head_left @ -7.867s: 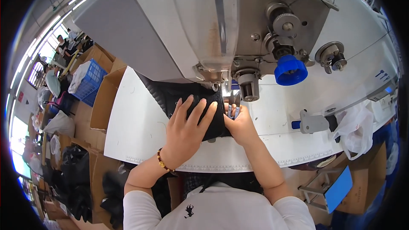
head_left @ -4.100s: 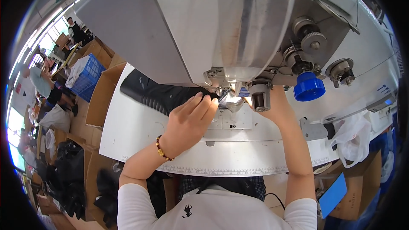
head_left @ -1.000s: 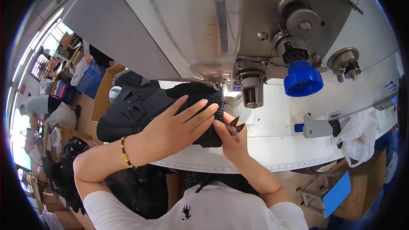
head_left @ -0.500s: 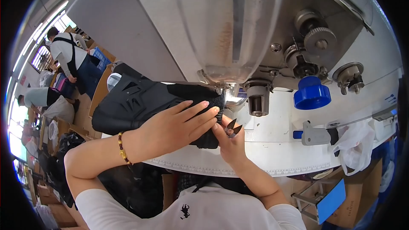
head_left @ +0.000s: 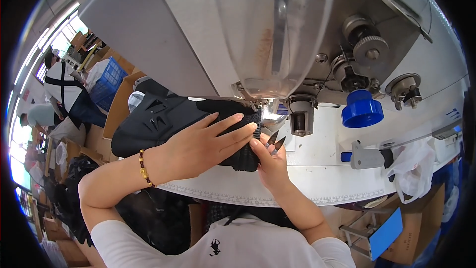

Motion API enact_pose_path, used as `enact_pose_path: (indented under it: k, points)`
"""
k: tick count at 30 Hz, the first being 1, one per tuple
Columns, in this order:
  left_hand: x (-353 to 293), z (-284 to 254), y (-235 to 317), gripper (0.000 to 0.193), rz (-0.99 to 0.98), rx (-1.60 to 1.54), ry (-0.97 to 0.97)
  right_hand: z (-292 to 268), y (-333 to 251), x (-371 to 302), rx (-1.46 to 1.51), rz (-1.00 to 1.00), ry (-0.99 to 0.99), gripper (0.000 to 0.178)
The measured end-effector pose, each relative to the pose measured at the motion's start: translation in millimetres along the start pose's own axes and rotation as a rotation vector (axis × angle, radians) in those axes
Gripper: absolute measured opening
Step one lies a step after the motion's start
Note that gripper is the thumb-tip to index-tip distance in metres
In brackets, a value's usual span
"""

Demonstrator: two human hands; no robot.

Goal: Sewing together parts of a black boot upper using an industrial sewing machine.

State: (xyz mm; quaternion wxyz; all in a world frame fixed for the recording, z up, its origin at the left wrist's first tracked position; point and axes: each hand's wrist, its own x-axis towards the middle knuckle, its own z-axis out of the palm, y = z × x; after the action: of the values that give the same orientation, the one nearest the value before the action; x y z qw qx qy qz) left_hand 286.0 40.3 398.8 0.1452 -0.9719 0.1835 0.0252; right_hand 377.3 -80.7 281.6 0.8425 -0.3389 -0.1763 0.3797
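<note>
A black padded fabric piece [head_left: 148,124] with a moulded, slotted pattern lies under the head of a sewing machine [head_left: 193,30], its right edge beside the needle area [head_left: 258,105]. Spread flat on top of it, the fingers of my left hand [head_left: 198,146] point toward that edge. My right hand [head_left: 270,164] pinches the edge between thumb and finger. Thread snips [head_left: 278,142] are tucked in the same hand, their two dark blades sticking out past the fingers. The fingertips under the fabric are hidden.
A blue knob [head_left: 363,109] and metal thread guides hang from the machine. The white table [head_left: 317,181] has a ruler along its curved front edge. A plastic bag [head_left: 414,168] hangs at right above a cardboard box [head_left: 426,223]. A person [head_left: 67,87] stands at far left near a blue crate [head_left: 109,84].
The black fabric piece and both my hands have shifted slightly right. The snips' blades have moved a little right too. At far left, the standing person has moved left, showing more of the blue crate.
</note>
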Motion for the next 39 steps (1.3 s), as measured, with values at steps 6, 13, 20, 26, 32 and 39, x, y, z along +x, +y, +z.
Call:
enact_pose_path:
  k: [6, 13, 20, 26, 32, 39]
  points:
    - [0.4, -4.1, -2.3, 0.046, 0.017, 0.027, -0.019, -1.9, 0.1, -3.5, -0.045, -0.016, -0.033, 0.010]
    - [1.4, -0.6, -6.1, 0.052, 0.017, -0.028, -0.027, -3.0, 0.8, -3.1, -0.072, -0.018, -0.047, 0.009]
    - [3.7, -2.5, -9.7, 0.057, 0.026, -0.106, -0.012, -0.8, 1.6, 1.6, -0.045, -0.046, -0.011, 0.005]
    - [7.9, -2.7, -20.4, 0.065, 0.022, -0.245, 0.035, 2.8, -3.4, 8.2, 0.043, -0.014, 0.032, 0.003]
    - [6.2, -6.6, -28.7, 0.070, 0.011, -0.296, -0.002, 9.6, -6.1, 7.5, -0.002, 0.023, 0.068, 0.007]
    - [5.7, 0.7, -22.3, 0.067, -0.001, -0.332, 0.025, -5.3, -5.7, 3.3, -0.381, -0.028, -0.065, 0.021]
